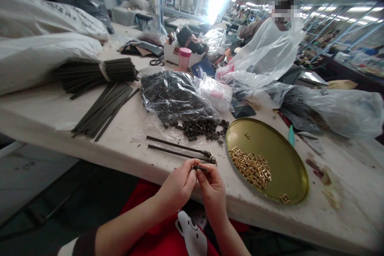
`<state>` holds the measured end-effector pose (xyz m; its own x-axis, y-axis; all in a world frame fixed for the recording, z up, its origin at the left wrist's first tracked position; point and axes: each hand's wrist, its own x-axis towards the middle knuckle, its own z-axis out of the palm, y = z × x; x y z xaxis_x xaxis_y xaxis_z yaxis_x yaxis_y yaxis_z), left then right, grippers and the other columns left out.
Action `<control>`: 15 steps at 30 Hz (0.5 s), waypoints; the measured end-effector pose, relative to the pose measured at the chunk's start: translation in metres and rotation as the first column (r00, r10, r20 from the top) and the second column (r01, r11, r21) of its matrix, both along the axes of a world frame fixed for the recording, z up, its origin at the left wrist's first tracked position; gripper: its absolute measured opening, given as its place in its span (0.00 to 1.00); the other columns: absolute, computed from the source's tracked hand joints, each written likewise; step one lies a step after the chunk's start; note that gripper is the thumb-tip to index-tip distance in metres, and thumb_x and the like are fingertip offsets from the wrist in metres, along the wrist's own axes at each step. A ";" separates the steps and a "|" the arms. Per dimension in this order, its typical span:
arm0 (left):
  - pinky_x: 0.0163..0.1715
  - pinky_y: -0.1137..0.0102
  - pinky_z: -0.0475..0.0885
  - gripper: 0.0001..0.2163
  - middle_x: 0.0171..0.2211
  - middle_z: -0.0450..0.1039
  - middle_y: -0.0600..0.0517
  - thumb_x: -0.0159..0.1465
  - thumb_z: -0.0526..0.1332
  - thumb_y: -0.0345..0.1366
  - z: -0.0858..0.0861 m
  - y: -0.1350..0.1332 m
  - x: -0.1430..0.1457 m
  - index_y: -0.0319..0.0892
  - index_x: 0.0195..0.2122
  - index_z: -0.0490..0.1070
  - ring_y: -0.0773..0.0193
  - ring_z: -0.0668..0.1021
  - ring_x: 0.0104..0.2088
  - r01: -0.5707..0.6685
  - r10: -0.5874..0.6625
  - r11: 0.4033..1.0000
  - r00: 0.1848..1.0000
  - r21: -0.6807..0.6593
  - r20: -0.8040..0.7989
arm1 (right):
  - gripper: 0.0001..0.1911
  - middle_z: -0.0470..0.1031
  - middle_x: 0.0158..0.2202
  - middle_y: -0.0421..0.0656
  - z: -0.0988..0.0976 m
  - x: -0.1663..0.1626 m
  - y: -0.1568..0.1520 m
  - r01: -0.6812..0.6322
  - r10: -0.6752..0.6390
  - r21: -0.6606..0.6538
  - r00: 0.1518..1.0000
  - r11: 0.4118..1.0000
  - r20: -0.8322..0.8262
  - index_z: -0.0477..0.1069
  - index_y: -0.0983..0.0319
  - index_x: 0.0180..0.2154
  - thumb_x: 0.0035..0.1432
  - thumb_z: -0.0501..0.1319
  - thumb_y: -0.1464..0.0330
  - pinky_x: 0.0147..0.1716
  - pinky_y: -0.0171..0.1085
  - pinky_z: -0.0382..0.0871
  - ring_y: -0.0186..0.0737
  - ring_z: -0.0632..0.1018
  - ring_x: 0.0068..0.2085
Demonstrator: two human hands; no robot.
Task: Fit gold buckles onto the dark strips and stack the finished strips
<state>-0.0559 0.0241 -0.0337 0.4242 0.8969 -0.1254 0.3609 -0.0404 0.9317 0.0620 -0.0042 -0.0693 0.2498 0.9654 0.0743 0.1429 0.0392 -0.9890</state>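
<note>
My left hand (180,182) and my right hand (213,184) meet at the table's front edge, fingertips pinched together. Between them is a small dark strap piece (200,168), mostly hidden by the fingers. Just beyond my hands, two long dark straps (177,153) lie side by side, with small fittings at their right ends. Small dark loops (199,128) are heaped farther back. To the right, a round gold tray (282,152) holds a pile of gold metal buckles (252,168).
Dark strips lie loose (103,110) and in a tied bundle (99,73) at left. A plastic bag of dark pieces (177,94) sits mid-table. Behind it stand a pink-lidded jar (184,59) and scissors (156,62). A person (255,28) is beyond clear plastic bags (267,56).
</note>
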 end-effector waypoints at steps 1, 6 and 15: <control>0.44 0.68 0.65 0.15 0.43 0.69 0.45 0.64 0.44 0.34 0.000 0.000 0.000 0.36 0.50 0.60 0.62 0.72 0.44 -0.004 0.004 1.000 1.000 -0.008 0.008 | 0.06 0.68 0.34 0.42 -0.001 0.001 -0.001 0.005 -0.006 0.022 0.998 1.000 0.060 0.70 0.60 0.35 0.56 0.57 0.65 0.38 0.38 0.64 0.39 0.70 0.37; 0.47 0.67 0.64 0.16 0.45 0.69 0.46 0.64 0.46 0.39 0.000 0.002 -0.005 0.38 0.50 0.60 0.61 0.71 0.46 0.022 -0.021 1.000 0.998 -0.017 0.059 | 0.15 0.68 0.40 0.45 0.001 0.007 -0.006 -0.087 0.068 0.099 0.980 0.991 0.184 0.70 0.57 0.44 0.62 0.47 0.65 0.39 0.40 0.64 0.41 0.70 0.42; 0.47 0.67 0.65 0.16 0.46 0.69 0.47 0.61 0.49 0.33 -0.006 0.001 -0.004 0.39 0.50 0.60 0.61 0.71 0.46 0.052 -0.052 0.999 0.999 -0.011 0.016 | 0.07 0.67 0.34 0.42 -0.002 0.003 -0.003 0.002 -0.003 0.021 0.999 1.000 0.041 0.70 0.59 0.35 0.54 0.58 0.65 0.36 0.37 0.65 0.37 0.70 0.35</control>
